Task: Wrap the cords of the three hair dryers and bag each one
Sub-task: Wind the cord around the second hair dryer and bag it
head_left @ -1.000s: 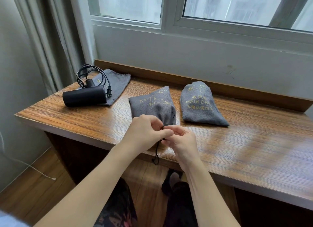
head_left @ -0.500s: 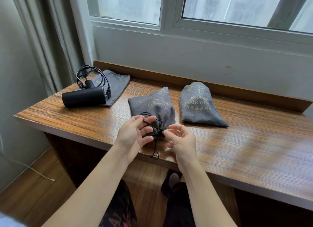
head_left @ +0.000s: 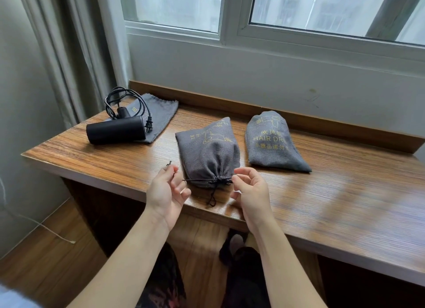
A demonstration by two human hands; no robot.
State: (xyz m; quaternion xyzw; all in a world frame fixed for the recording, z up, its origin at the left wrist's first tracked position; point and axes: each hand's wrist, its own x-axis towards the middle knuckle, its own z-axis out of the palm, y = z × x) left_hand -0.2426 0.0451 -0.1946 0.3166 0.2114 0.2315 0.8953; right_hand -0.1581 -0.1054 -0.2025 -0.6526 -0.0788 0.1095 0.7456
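Observation:
A filled grey drawstring bag lies in the middle of the wooden table, its gathered mouth toward me. My left hand pinches one end of its black drawstring to the left of the mouth; my right hand pinches the other end to the right. The string is stretched taut between them. A second filled grey bag printed HAIR DRYER lies to the right. At the far left a black hair dryer with its looped cord rests on a flat empty grey bag.
A raised wooden ledge runs along the table's back under the window. A curtain hangs at the left. A thin white cable trails across the floor at lower left. My legs show under the table's front edge.
My hands were close together at the bag's mouth working the string. They have now moved apart, left and right, and the drawstring is pulled taut with the mouth cinched.

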